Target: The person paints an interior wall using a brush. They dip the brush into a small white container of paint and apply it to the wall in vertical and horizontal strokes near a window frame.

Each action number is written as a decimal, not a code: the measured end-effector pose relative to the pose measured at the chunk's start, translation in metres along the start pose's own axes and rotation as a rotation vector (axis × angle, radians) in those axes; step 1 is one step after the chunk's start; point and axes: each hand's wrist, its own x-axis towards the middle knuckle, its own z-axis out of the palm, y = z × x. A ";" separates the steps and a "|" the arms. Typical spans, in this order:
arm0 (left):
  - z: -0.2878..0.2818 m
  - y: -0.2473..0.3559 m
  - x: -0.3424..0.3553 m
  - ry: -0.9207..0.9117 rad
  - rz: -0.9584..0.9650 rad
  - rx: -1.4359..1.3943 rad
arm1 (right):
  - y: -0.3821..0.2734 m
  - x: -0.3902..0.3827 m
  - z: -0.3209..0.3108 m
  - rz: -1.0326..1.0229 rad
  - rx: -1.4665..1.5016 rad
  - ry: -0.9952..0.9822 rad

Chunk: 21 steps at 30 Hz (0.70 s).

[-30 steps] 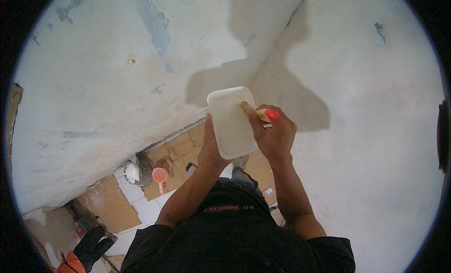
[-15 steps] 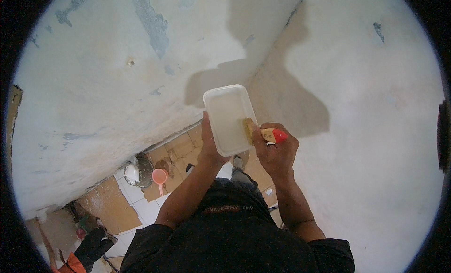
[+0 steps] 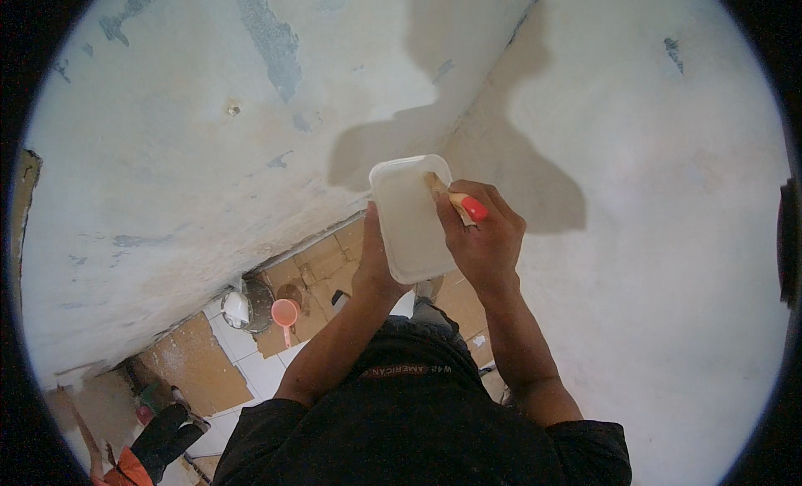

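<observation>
A white rectangular tub (image 3: 409,227) with rounded corners and a pale, whitish inside rests in my left hand (image 3: 380,264), whose fingers wrap its left side and lower edge. My right hand (image 3: 487,235) grips a paintbrush (image 3: 469,204) with a wooden handle and a red end. The brush's yellowish bristles lie at the upper right part of the tub, inside the rim. My fingers partly cover the brush handle, and the back of the tub is out of sight.
Two patchy white walls (image 3: 652,277) meet in a corner ahead. On the floor at left are a bucket (image 3: 259,305), a pink dipper (image 3: 285,312) and brown cardboard (image 3: 195,365) over white tiles. Another person (image 3: 159,444) is at the lower left.
My right hand has carried the brush upward along the tub, from its lower right side toward its top end. The tub has shifted slightly right and down.
</observation>
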 end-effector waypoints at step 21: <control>-0.022 -0.003 0.013 -0.118 0.004 0.046 | 0.004 0.011 0.011 0.090 0.157 -0.276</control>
